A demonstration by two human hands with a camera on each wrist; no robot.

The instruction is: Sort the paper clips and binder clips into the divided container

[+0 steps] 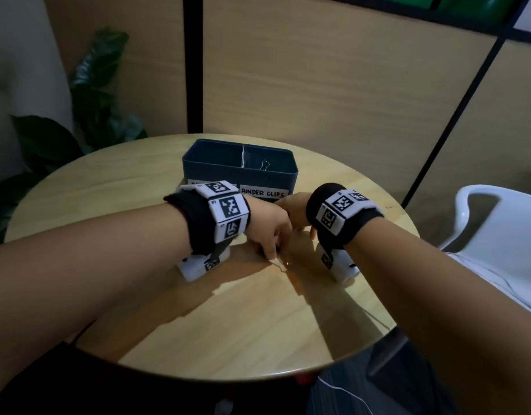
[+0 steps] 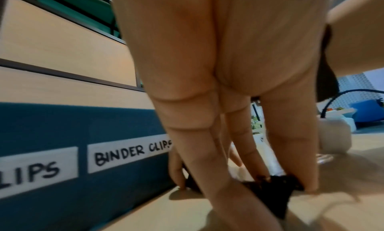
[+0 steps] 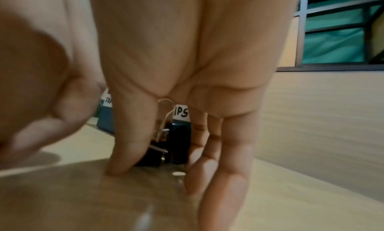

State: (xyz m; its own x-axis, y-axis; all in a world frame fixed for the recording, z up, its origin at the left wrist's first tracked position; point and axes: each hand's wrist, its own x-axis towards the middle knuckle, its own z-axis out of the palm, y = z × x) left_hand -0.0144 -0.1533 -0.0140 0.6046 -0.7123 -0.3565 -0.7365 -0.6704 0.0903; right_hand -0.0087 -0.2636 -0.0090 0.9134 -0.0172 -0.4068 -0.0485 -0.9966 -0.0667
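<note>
A dark blue divided container [image 1: 216, 172] stands at the back of the round wooden table [image 1: 198, 324]; its front labels read "…LIPS" and "BINDER CLIPS" [image 2: 129, 153]. One binder clip [image 1: 265, 166] lies in its right compartment. Both hands are down on the table just in front of it. My left hand [image 1: 273, 250] pinches a black binder clip [image 2: 272, 195] between thumb and fingers. My right hand [image 1: 291, 211] has thumb and fingers around black binder clips [image 3: 176, 149] with a wire handle sticking up. A wire paper clip [image 1: 283, 265] lies beside the left fingertips.
A white plastic chair [image 1: 497, 229] stands off the table's right edge. Dark plant leaves [image 1: 93, 100] are at the back left. A wood-panelled wall with black frames rises right behind the container. The table's near half is bare wood.
</note>
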